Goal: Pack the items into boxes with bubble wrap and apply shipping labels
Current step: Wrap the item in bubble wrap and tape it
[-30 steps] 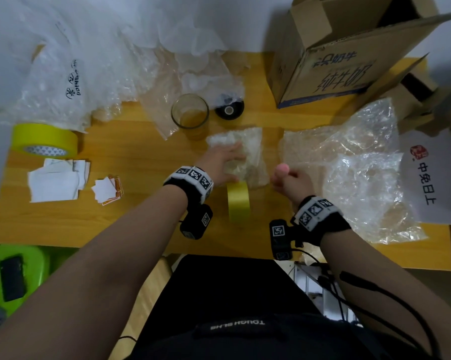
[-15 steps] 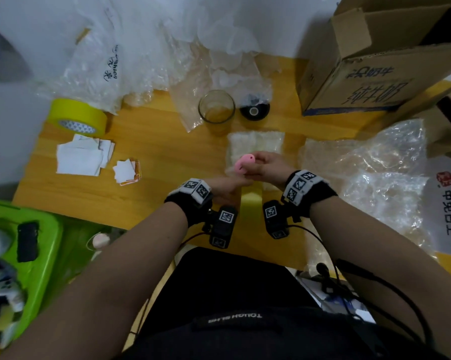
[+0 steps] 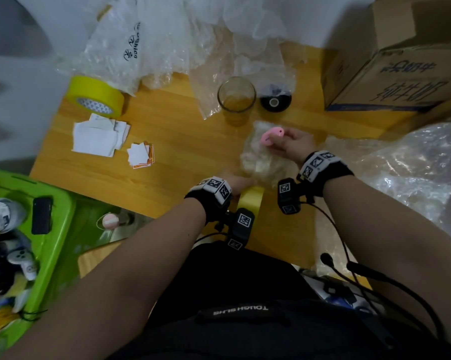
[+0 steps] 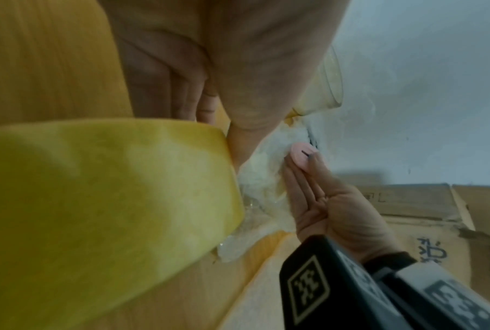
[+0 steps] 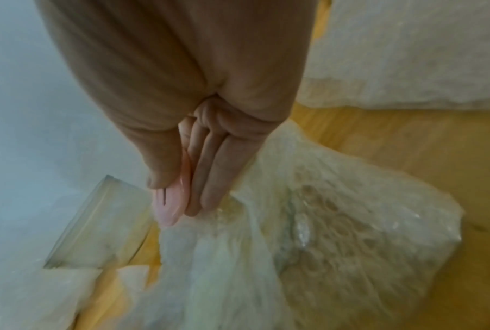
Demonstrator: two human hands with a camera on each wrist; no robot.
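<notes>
1. One bubble-wrapped bundle (image 3: 264, 162) is seen lying on the bench (image 3: 182, 141), soft, light and slippery; it is best held round the middle.
2. A pink tape cutter (image 3: 270, 137) is pinched by the right hand (image 3: 293, 146).
3. A yellow tape roll (image 3: 250, 201) is touched by the left hand (image 3: 238, 184); its fingers are mostly hidden, so their state cannot be told.
4. What is wrapped inside cannot be made out.
</notes>
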